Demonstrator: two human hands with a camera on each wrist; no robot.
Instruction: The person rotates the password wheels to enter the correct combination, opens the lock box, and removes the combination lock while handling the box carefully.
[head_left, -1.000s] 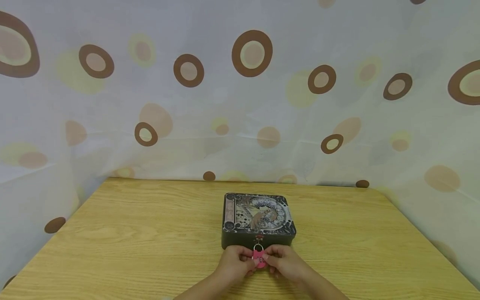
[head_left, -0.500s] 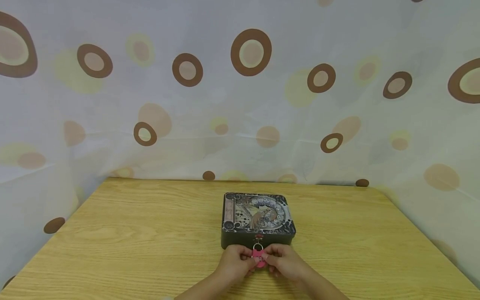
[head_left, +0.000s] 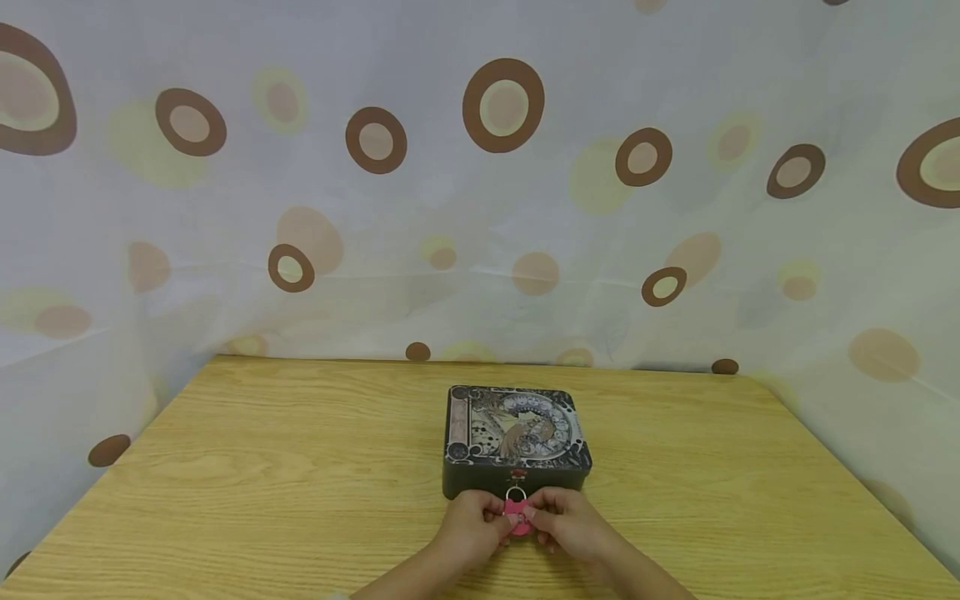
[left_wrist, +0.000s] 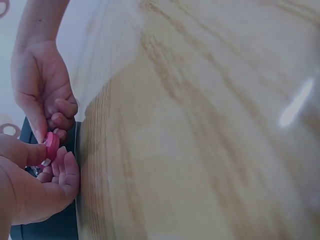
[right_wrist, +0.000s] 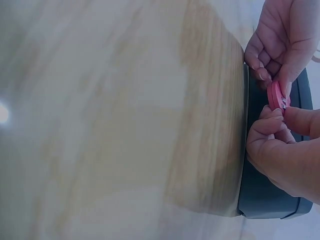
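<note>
A pink combination padlock [head_left: 517, 507] hangs by its silver shackle from the small red-and-metal clasp [head_left: 518, 474] on the front of a dark box [head_left: 517, 429]. An ornate picture with a figure covers the box's lid, which is down. My left hand [head_left: 468, 527] pinches the padlock's left side between thumb and fingers. From the other side my right hand [head_left: 572, 523] pinches it too, thumb on the front by the number dials. In the left wrist view the padlock [left_wrist: 51, 146] shows edge-on between both hands, and the right wrist view shows the padlock [right_wrist: 278, 96] likewise.
The box stands on a wood-grain table [head_left: 300, 467]. Behind and along both sides hangs a pale curtain [head_left: 480, 208] with brown, yellow and pink circles.
Both hands stay on the padlock with only slight finger movement at its dials. The box has not moved.
</note>
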